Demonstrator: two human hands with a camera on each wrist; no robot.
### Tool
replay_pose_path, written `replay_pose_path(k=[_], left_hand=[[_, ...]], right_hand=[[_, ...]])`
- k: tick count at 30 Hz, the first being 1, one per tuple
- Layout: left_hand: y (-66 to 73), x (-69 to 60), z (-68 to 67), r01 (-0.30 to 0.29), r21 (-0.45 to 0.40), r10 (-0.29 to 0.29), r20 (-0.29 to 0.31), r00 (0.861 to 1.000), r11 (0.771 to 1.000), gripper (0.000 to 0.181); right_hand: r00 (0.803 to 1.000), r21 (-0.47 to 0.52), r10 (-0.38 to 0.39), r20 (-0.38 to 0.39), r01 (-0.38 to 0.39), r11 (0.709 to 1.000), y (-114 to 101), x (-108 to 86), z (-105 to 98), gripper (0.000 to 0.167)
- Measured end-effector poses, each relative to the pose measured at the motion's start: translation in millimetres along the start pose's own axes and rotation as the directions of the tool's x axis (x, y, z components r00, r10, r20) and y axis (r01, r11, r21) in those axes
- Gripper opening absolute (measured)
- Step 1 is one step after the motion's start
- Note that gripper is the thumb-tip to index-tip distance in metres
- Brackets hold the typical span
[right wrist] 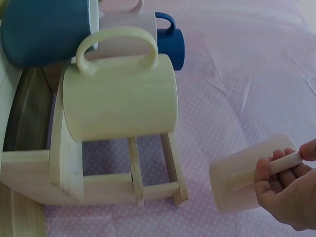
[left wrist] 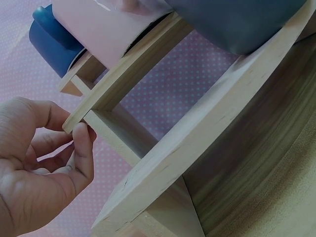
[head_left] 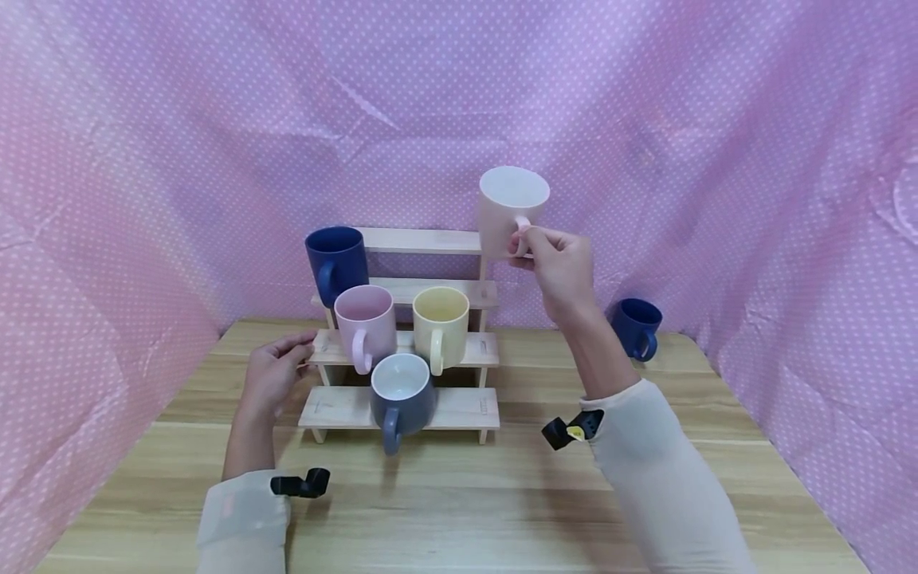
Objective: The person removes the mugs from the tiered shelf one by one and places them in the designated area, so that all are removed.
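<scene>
My right hand [head_left: 566, 271] grips the handle of a pale pink mug [head_left: 500, 219], held upright in the air by the right end of the top step. At the left, my left hand [head_left: 271, 376] pinches the end of a step of the wooden tiered stand [head_left: 337, 406]; the left wrist view shows thumb and fingers at the board's edge. A dark blue mug [head_left: 347, 259] stands on the stand's upper left. Lower down, a pink mug [head_left: 369, 319] and a yellow mug [head_left: 450, 319] share one step. The bottom step carries a grey mug [head_left: 412, 406].
Another dark blue mug [head_left: 631, 323] stands on the wood-grain table [head_left: 459, 502] at the back right, beyond my right forearm. Behind the table hangs a pink polka-dot cloth [head_left: 402, 104], which also runs along both sides.
</scene>
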State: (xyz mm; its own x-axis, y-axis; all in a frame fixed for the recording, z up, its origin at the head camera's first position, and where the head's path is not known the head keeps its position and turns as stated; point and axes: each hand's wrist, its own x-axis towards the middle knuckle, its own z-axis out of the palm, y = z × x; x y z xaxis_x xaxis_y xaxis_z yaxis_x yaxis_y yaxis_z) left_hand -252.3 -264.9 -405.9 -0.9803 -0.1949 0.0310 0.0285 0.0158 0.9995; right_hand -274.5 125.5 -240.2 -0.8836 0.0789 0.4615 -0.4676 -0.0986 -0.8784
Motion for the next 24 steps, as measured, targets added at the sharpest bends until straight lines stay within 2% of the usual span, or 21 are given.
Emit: replay_pose_path(k=[14,24], left_hand=[[3.3,-5.1,1.9,-0.020,0.002,0.020,0.017,1.000,1.000,0.043],[4.2,-6.0,2.0,-0.015,-0.006,0.015,0.021,1.000,1.000,0.044]], right_hand=[[0.991,0.021,0.039,-0.127,-0.036,0.999,10.9,-2.9,-46.3,0.027],[0.977,-0.008,0.051,-0.209,-0.054,0.999,36.4,-8.2,-75.8,0.023]])
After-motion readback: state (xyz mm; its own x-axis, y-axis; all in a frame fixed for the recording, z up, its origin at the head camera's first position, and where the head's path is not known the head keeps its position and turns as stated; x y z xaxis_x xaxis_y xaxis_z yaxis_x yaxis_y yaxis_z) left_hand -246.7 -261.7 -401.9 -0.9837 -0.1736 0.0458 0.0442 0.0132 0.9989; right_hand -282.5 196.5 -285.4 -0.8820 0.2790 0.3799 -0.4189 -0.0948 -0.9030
